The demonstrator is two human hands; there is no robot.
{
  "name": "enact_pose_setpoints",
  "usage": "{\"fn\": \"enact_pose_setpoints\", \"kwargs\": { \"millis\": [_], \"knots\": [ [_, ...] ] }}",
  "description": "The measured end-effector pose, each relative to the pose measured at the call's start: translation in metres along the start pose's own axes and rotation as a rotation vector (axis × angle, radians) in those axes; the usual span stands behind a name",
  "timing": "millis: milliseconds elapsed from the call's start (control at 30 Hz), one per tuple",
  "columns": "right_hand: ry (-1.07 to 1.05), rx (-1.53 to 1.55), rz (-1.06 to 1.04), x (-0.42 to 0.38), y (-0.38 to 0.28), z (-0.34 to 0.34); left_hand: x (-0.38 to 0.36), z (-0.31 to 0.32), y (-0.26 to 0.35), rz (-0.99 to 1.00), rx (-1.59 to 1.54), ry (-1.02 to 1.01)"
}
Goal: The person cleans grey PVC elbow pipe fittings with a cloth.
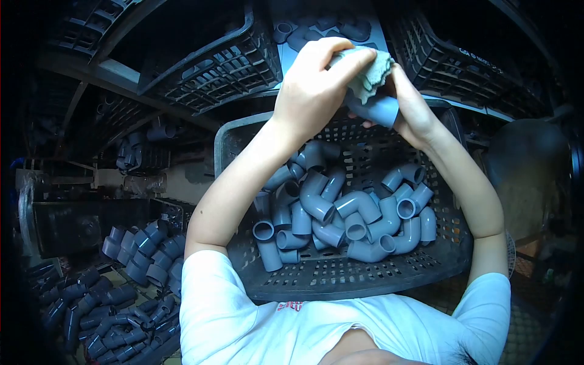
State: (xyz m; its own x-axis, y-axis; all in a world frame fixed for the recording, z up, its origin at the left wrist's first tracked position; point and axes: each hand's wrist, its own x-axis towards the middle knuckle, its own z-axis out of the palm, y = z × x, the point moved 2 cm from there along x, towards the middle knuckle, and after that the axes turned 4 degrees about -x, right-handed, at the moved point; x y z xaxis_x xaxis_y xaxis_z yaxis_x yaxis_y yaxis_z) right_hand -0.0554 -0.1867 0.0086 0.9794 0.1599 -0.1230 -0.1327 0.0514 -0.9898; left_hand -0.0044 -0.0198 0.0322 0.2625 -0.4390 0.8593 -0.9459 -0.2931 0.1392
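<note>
My left hand (315, 82) is closed around a folded pale green cloth (373, 72), its thumb lying on top. The cloth touches a grey pipe elbow (382, 110), whose far part is hidden behind it and the fingers. My right hand (415, 108) grips that elbow from the right side. Both hands are raised above the far rim of a black plastic crate (340, 286). Inside the crate lies a loose heap of grey pipe elbows (359, 207), turned every way.
Behind my hands stand two black crates, one at the left (222, 76) and one at the right (450, 64). Between them, more fittings (328, 30) lie on a pale surface. Piles of grey fittings (131, 304) cover the floor at the lower left.
</note>
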Motion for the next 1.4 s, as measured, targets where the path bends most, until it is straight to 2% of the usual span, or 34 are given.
{"fn": "enact_pose_setpoints", "kwargs": {
  "millis": [100,133,167,233,300,333,433,500,633,700,767,833,900,967,1000,1067,1200,1233,1300,1333,1400],
  "knots": [
    [-0.025,-0.004,0.018,0.004,-0.005,-0.005,-0.008,-0.003,0.003,0.000,-0.033,-0.017],
    [0.103,0.124,0.038,0.004,-0.005,-0.005,-0.014,-0.002,0.007,-0.013,-0.044,-0.042],
    [0.150,0.110,-0.034,0.003,-0.008,-0.006,-0.019,0.000,0.008,0.006,-0.065,-0.049],
    [0.204,0.113,-0.033,0.006,-0.003,-0.009,-0.017,0.000,0.014,-0.026,-0.082,-0.095],
    [0.078,0.090,0.030,0.003,0.000,-0.009,-0.006,-0.001,0.008,-0.012,-0.051,-0.047],
    [-0.050,0.061,-0.034,-0.001,-0.001,-0.003,-0.004,0.003,0.000,-0.030,-0.036,0.006],
    [-0.019,0.115,-0.085,0.001,-0.004,0.002,-0.007,0.001,-0.004,-0.071,-0.053,0.051],
    [0.161,0.098,-0.057,0.000,-0.012,0.000,-0.012,-0.001,0.002,-0.039,-0.053,0.026],
    [0.220,0.119,-0.006,-0.002,-0.003,-0.002,-0.014,-0.002,0.011,-0.072,-0.062,-0.062],
    [0.014,0.097,-0.014,-0.003,-0.007,0.006,-0.008,0.003,0.001,-0.092,-0.044,0.000],
    [0.023,0.066,-0.023,-0.002,-0.010,0.008,-0.006,0.001,0.003,-0.114,-0.061,0.024],
    [0.164,0.066,-0.049,-0.001,-0.013,0.001,-0.012,0.000,0.007,-0.137,-0.081,0.013],
    [0.199,0.035,-0.061,0.004,-0.011,-0.008,-0.018,-0.005,0.017,-0.185,-0.116,-0.026],
    [0.229,0.041,-0.005,0.000,-0.009,-0.007,-0.015,-0.005,0.015,-0.147,-0.126,-0.021],
    [0.230,0.042,-0.001,0.000,-0.007,-0.008,-0.012,-0.003,0.010,-0.151,-0.139,-0.005],
    [0.019,0.072,-0.031,0.001,-0.003,-0.006,-0.006,-0.004,0.003,-0.185,-0.155,0.000],
    [0.064,0.186,-0.102,0.004,-0.012,-0.002,-0.009,-0.001,0.006,-0.167,-0.186,-0.001],
    [0.076,0.259,-0.083,0.005,-0.014,-0.005,-0.014,0.001,0.011,-0.213,-0.199,-0.033],
    [0.151,0.203,-0.021,0.007,-0.008,-0.017,-0.020,0.003,0.019,-0.273,-0.236,-0.060],
    [0.217,0.213,-0.007,0.007,-0.005,-0.015,-0.018,0.004,0.019,-0.272,-0.237,-0.059],
    [0.179,0.219,-0.027,0.004,0.000,-0.009,-0.011,0.003,0.020,-0.186,-0.206,-0.020]
  ]
}}
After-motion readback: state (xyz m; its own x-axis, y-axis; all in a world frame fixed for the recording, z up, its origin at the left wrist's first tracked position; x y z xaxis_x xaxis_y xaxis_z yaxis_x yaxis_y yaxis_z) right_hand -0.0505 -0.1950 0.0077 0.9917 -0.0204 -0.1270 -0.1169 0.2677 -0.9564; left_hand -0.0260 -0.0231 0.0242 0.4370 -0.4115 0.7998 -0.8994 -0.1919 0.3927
